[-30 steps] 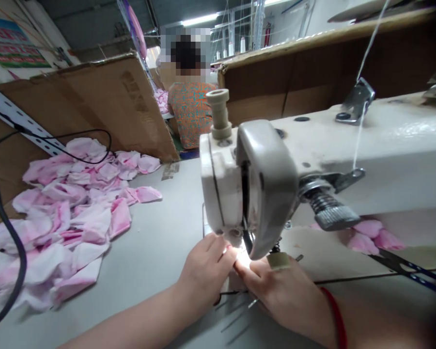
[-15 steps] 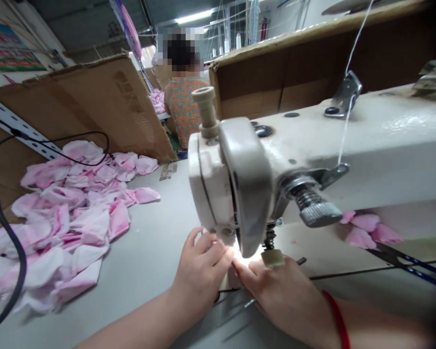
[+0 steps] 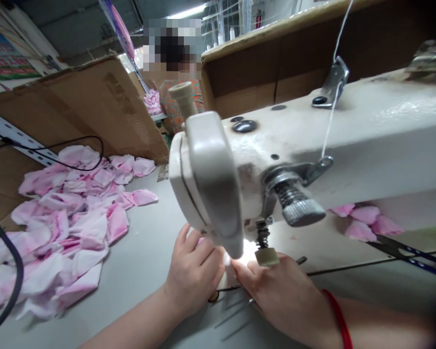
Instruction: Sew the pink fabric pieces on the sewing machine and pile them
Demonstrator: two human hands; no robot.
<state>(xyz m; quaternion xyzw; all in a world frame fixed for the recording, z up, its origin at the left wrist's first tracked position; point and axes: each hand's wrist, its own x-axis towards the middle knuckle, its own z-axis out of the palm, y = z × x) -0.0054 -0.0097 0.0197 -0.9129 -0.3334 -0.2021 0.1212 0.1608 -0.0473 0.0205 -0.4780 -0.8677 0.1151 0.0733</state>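
A white sewing machine fills the right side, its lamp lighting the spot under the head. My left hand is closed left of the needle area, fingers curled over a small pink fabric piece that barely shows. My right hand, with a red band on its wrist, reaches under the head from the right. Its thumb and forefinger are pinched at the lit spot, close to the left fingertips. The machine head hides the needle, and what the right fingers hold is hidden.
Many pink and white fabric pieces lie heaped on the table at left, beside cardboard and a black cable. Small pink pieces and dark blue-handled scissors lie under the machine arm. A person sits beyond.
The view has shifted, so the machine appears farther left. My left hand has moved slightly left and a bit of pink now shows at its fingers. My right hand stays nearly in place.
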